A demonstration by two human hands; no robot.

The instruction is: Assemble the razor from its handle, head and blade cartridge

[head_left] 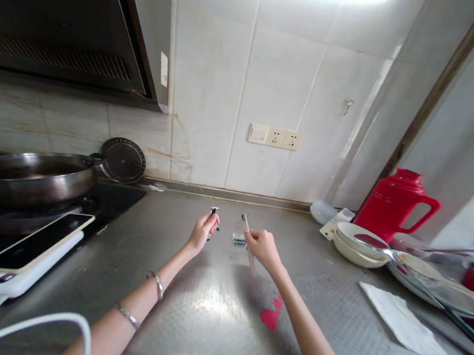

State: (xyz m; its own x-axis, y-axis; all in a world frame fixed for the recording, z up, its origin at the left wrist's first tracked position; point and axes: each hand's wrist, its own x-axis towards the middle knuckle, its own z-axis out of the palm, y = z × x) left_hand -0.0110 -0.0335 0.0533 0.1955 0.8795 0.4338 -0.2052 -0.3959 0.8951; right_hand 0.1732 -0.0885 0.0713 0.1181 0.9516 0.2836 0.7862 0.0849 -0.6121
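Note:
My left hand [202, 232] is closed around a small dark razor-like tool [214, 212], its pale head pointing up. To the right, my right hand [263, 247] pinches a thin, light-coloured toothbrush-like stick [246, 223] with a dark tip, tilted to the upper left. Between the two hands, a small clear item with green and dark parts [238, 239] lies on the metal counter [207, 336]. A red patch [271, 314] shows on the counter beside my right forearm.
On the left, a pan [30, 176] sits on the stove, with a phone [38, 241] and white power bank [23, 277] in front. A red thermos [391, 203], stacked bowls [360, 252], plates and white paper [404, 322] lie right. A range hood [65, 21] hangs upper left.

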